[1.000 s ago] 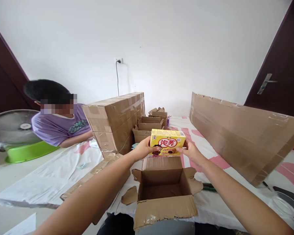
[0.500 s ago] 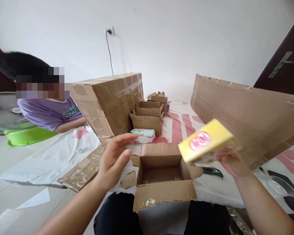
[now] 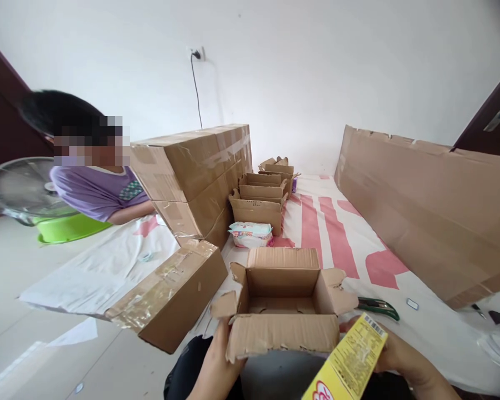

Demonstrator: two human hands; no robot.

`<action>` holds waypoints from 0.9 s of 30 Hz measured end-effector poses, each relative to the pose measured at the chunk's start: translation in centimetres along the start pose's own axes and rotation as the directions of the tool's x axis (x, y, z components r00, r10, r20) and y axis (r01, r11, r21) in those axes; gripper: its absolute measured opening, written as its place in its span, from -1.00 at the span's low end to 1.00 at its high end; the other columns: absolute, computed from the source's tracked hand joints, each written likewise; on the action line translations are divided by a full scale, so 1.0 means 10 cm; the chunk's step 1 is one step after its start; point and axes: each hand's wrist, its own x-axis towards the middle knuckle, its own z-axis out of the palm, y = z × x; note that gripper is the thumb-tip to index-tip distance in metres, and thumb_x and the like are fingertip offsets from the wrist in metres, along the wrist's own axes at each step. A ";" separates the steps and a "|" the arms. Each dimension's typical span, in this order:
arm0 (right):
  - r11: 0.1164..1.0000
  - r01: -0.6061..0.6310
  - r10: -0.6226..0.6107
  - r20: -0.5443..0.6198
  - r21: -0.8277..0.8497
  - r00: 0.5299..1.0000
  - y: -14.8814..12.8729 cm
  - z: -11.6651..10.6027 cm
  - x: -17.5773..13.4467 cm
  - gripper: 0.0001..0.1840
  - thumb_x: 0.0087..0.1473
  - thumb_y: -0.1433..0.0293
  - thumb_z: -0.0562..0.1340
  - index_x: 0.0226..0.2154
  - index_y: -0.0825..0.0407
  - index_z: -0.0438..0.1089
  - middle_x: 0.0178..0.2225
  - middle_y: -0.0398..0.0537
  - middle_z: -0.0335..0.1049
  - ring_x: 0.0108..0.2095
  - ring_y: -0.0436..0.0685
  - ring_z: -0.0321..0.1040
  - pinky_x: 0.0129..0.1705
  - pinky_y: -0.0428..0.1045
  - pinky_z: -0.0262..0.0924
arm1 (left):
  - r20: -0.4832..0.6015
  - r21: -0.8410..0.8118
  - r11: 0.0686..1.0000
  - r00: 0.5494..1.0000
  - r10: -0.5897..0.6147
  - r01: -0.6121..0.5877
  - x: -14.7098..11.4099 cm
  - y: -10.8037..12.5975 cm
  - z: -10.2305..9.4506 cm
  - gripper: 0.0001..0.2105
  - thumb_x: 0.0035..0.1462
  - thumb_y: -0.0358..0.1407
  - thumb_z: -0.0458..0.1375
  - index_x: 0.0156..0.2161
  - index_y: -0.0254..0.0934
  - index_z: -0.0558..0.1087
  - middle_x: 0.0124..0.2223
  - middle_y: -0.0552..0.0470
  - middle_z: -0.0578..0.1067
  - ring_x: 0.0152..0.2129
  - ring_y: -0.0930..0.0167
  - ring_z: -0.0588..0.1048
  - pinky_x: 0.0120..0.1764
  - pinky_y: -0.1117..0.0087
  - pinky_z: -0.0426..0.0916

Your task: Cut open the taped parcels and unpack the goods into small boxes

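Observation:
An open cardboard box [image 3: 283, 333], its flaps folded outward and its inside bare, stands in front of me. My left hand [image 3: 220, 358] is against the box's front left corner, gripping it, its fingers mostly hidden behind the front flap. In my right hand [image 3: 394, 355] is a yellow carton [image 3: 350, 361] with a barcode and red print, held low by the box's front right corner. The carton hides part of that hand. Just beyond the right flap lies a green utility knife [image 3: 377, 306].
Behind the box sit a wipes pack [image 3: 250, 234] and several open cardboard boxes [image 3: 256, 214]. Large stacked cartons [image 3: 200, 178] stand left, a taped long carton [image 3: 170, 294] nearer. A cardboard panel [image 3: 425, 211] leans right. A person in a purple shirt [image 3: 89, 191] is at the left.
My right hand has brought the yellow carton down and toward me, turning it. My left hand has dropped from above the box's left side to its front left corner. The view has shifted slightly.

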 end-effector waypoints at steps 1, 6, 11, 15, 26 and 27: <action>0.999 0.038 -0.038 -0.008 0.001 0.999 -0.03 0.06 0.12 -0.34 -0.23 0.09 0.47 -0.02 -0.17 0.43 -0.04 0.03 0.53 -0.03 0.39 0.46 -0.01 0.30 0.31 | -0.030 0.029 1.000 1.000 0.000 0.000 0.04 0.02 0.03 -0.52 0.03 -0.09 0.18 0.06 -0.16 0.28 -0.04 -0.19 0.51 -0.10 0.02 0.51 -0.04 -0.03 0.40; 0.987 0.154 -0.151 -0.064 0.050 0.987 -0.02 0.40 0.70 -0.44 -0.21 0.07 0.47 -0.13 -0.08 0.48 -0.11 0.06 0.56 -0.07 0.39 0.47 0.02 0.34 0.28 | -0.270 0.116 0.991 0.962 -0.036 0.070 0.24 0.05 0.05 -0.64 0.17 -0.10 0.06 0.01 -0.21 0.23 -0.18 -0.14 0.52 -0.19 0.05 0.55 -0.16 -0.01 0.44; 0.970 0.236 -0.216 -0.254 0.050 0.943 0.13 0.64 1.02 -0.44 -0.15 0.10 0.46 -0.09 -0.07 0.43 -0.07 0.09 0.54 -0.04 0.37 0.46 0.03 0.32 0.30 | -0.449 0.188 0.982 0.890 0.078 0.009 0.27 0.01 0.01 -0.66 0.18 -0.10 0.05 0.00 -0.19 0.21 -0.08 -0.18 0.43 -0.16 0.09 0.52 -0.11 -0.02 0.45; 0.951 0.275 -0.235 -0.251 0.141 0.939 0.24 0.71 1.03 -0.38 -0.18 0.07 0.46 -0.05 -0.09 0.41 -0.10 0.04 0.55 -0.06 0.36 0.47 0.03 0.27 0.32 | -0.253 0.164 0.983 0.960 0.117 -0.077 0.16 -0.01 0.13 -0.82 0.23 -0.08 -0.01 -0.19 -0.09 0.31 -0.23 -0.13 0.50 -0.23 0.12 0.54 -0.12 0.03 0.46; 0.924 0.308 -0.230 -0.315 0.225 0.921 0.41 0.74 1.01 -0.39 -0.17 0.05 0.44 -0.04 -0.18 0.42 -0.12 0.00 0.55 -0.07 0.39 0.48 0.04 0.31 0.31 | -0.089 -0.221 0.975 0.996 -0.028 0.007 0.82 0.07 0.35 -0.76 0.16 -0.12 0.02 -0.13 -0.20 0.31 -0.15 -0.14 0.59 -0.14 0.16 0.58 -0.07 0.12 0.46; 0.923 0.312 -0.235 -0.312 0.226 0.920 0.42 0.75 1.02 -0.40 -0.18 0.03 0.43 -0.05 -0.18 0.43 -0.12 0.01 0.55 -0.06 0.39 0.48 0.03 0.30 0.31 | -0.075 -0.170 0.985 0.996 -0.038 0.024 0.90 0.11 0.34 -0.78 0.17 -0.16 0.01 -0.13 -0.20 0.30 -0.14 -0.14 0.58 -0.14 0.19 0.58 -0.08 0.15 0.45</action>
